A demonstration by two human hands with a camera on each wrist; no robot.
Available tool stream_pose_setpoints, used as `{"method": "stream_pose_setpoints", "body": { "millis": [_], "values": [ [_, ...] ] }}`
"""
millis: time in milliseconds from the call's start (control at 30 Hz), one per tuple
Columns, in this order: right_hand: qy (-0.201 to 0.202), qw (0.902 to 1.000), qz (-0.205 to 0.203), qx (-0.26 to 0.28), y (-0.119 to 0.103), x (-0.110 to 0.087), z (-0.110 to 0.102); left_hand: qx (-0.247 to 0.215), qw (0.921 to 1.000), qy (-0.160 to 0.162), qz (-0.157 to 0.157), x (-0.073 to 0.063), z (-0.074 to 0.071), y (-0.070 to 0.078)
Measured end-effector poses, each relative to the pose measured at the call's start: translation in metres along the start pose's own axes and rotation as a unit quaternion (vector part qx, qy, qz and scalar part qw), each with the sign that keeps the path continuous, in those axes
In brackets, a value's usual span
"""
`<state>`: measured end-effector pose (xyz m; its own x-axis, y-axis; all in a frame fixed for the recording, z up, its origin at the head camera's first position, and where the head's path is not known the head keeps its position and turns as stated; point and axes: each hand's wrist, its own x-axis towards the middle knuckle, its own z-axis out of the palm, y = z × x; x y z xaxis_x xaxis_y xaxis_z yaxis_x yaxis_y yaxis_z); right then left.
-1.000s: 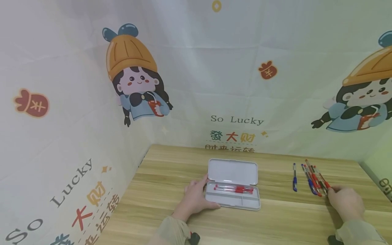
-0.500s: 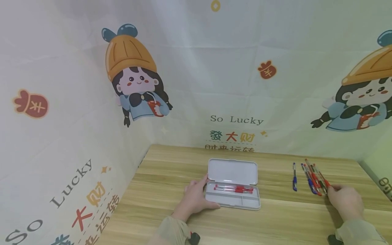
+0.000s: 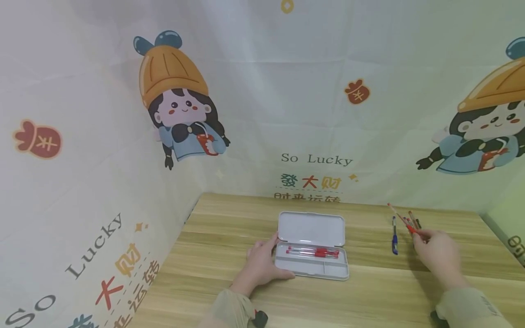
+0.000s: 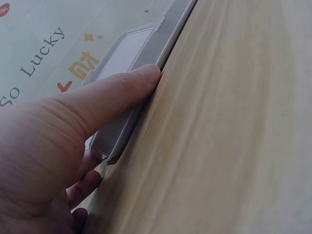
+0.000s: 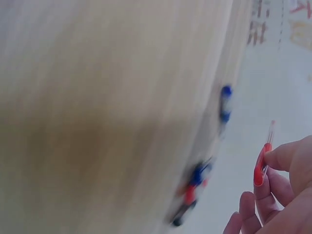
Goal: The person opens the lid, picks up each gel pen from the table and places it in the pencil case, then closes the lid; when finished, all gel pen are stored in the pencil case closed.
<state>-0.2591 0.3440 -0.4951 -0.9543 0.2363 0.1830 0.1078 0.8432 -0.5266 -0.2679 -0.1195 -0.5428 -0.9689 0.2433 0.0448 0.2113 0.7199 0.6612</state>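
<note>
Red pen: pinched at its red grip between the thumb and fingers of the right hand, remaining fingers loosely bent. Pen tilted, raised above the worktop, slim end pointing away and to the left.

Pen pile: on the worktop beyond the right hand, partly hidden by it; blue, red and black parts show in the right wrist view, blurred, count not readable.

Blue pen: lies alone just left of the pile, blue grip toward the person.

Pencil case: well left of the pens, flat, lid folded back. Two red pens lie side by side in the rear long compartment; the front strip is split by a divider into a longer left part and a shorter right part.

Left hand: holds the case's left end, thumb against the front wall, fingers round the side.

Surroundings: pale printed cloth behind and to the left, with cartoon figures and "So Lucky" lettering.
</note>
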Motion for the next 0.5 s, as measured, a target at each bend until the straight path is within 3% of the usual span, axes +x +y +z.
{"method": "stream_pose_setpoints", "body": {
  "millis": [500],
  "values": [
    [0.024, 0.9896, -0.141, 0.015, -0.071, -0.016, 0.028, 0.003, 1.0, 0.003, 0.003, 0.001, 0.001, -0.001]
  ]
}}
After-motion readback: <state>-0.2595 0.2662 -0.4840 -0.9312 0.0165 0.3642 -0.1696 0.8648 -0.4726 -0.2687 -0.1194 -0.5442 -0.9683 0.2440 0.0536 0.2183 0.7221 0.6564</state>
